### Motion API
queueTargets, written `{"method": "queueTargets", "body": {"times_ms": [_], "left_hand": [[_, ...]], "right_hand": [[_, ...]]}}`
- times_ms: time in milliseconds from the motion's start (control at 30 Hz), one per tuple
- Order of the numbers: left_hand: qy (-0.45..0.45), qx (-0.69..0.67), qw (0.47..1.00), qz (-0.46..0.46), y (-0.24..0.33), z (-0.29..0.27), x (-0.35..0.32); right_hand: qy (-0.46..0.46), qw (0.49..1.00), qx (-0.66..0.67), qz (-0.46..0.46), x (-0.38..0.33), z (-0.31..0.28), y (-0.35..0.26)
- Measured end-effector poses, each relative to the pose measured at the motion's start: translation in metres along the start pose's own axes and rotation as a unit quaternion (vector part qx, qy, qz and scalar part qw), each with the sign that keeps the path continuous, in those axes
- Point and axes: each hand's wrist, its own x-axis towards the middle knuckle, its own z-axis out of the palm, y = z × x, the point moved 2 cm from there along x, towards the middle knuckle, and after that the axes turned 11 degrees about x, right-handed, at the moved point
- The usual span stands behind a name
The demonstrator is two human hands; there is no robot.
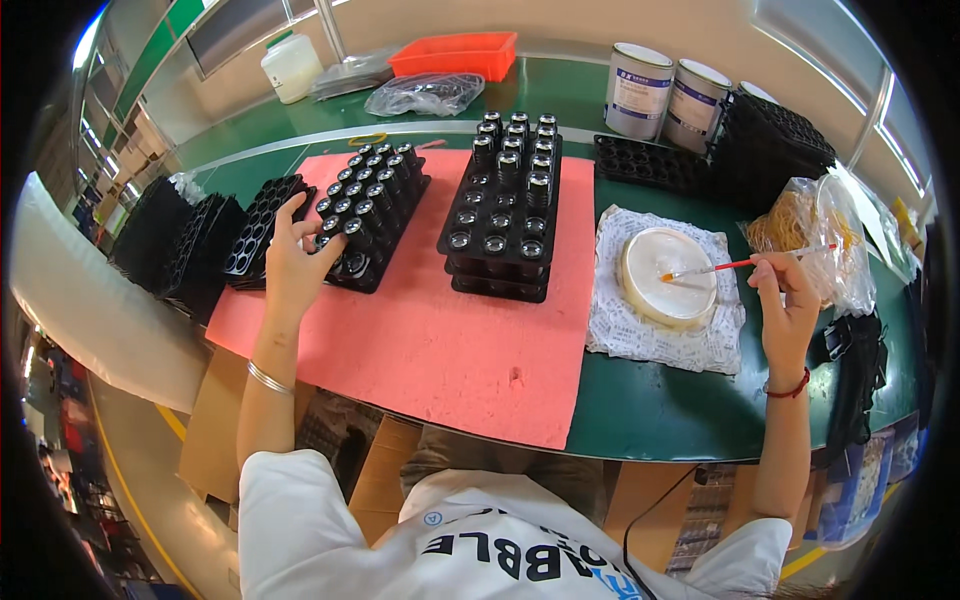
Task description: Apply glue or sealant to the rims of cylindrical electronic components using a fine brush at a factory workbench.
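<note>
Now the left hand (290, 262) sits at the near end of the left tray (372, 215) on the pink mat (440, 330), fingertips pinched on a black cap (330, 226). Over on the right, the right hand (787, 300) pinches a red brush (745, 264), its tip touching the white dish (668, 275) on its cloth (640, 340). A second tray (503, 205) stands between them.

Green table (640, 410); pink mat (450, 330), white cloth (625, 335), two cans (665, 95), orange tray (455, 55), white jug (292, 67)
</note>
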Motion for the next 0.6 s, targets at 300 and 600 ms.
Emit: {"method": "queueTargets", "body": {"times_ms": [300,600], "left_hand": [[-0.024,0.02,0.999,-0.024,0.008,-0.002,0.003],[-0.021,0.032,0.999,-0.008,0.017,-0.007,0.001]], "right_hand": [[0.0,1.0,-0.018,-0.001,0.001,0.0,-0.003],[-0.003,1.0,-0.015,-0.007,-0.002,0.001,-0.003]]}}
